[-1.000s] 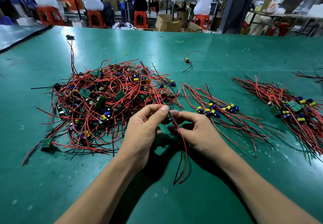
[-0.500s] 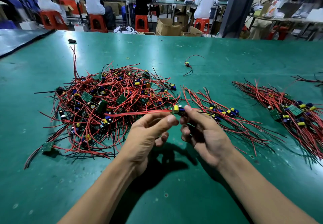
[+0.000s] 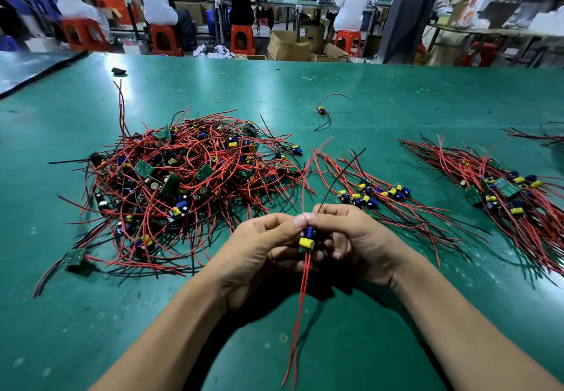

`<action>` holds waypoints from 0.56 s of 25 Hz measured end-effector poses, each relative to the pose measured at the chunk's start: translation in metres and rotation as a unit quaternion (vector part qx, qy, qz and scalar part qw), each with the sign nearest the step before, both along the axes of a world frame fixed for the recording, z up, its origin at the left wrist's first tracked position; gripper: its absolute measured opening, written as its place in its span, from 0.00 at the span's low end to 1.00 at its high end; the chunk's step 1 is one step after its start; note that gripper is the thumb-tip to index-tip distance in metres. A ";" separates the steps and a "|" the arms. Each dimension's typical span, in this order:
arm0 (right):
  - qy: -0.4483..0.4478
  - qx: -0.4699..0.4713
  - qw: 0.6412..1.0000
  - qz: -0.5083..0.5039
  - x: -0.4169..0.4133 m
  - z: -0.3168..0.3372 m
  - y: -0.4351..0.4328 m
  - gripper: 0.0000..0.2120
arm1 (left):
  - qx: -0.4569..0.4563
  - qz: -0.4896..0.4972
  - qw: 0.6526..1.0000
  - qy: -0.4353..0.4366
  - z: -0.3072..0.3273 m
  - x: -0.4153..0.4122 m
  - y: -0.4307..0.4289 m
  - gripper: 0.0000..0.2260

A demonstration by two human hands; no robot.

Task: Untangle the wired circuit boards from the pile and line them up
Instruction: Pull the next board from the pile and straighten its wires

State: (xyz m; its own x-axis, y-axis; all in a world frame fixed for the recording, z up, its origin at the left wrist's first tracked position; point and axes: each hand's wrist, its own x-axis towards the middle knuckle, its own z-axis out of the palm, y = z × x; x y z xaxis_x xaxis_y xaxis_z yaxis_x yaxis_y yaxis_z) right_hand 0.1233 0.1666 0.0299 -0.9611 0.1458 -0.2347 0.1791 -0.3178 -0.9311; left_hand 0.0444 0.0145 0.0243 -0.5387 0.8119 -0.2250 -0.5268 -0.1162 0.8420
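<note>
Centrally, over the green tabletop [image 3: 396, 94], the left hand [image 3: 256, 256] and right hand [image 3: 363, 244] meet around one small circuit board [image 3: 306, 239] that carries a yellow part and a blue part. Each grip is clamped on that board: the left thumb and forefinger pinch its top end, and the right fingers curl against its right side. Its red wires [image 3: 300, 314] hang toward 6 o'clock, while a red lead and a black lead rise toward 12 o'clock. The tangled pile [image 3: 189, 183] lies on the tabletop at 10 o'clock from the hands. A lined-up row of boards [image 3: 375, 192] lies at 1 o'clock, a second bundle [image 3: 503, 189] at 2 o'clock, and a lone board [image 3: 322, 111] far off at 12 o'clock.
</note>
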 end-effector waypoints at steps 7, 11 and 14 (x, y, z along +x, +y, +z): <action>0.027 0.016 0.999 -0.020 -0.005 -0.012 0.004 0.13 | -0.015 0.031 0.999 0.003 -0.001 -0.001 0.001 0.09; 0.033 -0.018 0.999 -0.028 -0.006 -0.014 0.000 0.12 | -0.013 0.011 1.000 0.002 -0.005 -0.003 0.000 0.04; 0.037 -0.051 0.998 -0.023 -0.006 -0.012 -0.003 0.06 | -0.013 -0.004 1.000 0.006 -0.005 -0.004 0.000 0.02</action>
State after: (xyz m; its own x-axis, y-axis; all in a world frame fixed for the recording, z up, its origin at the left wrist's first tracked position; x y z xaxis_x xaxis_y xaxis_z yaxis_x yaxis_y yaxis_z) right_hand 0.1170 0.1639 0.0180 -0.9693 0.1684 -0.1790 0.0944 -0.4174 -0.9038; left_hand 0.0402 0.0149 0.0189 -0.5345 0.8102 -0.2404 -0.5178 -0.0891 0.8509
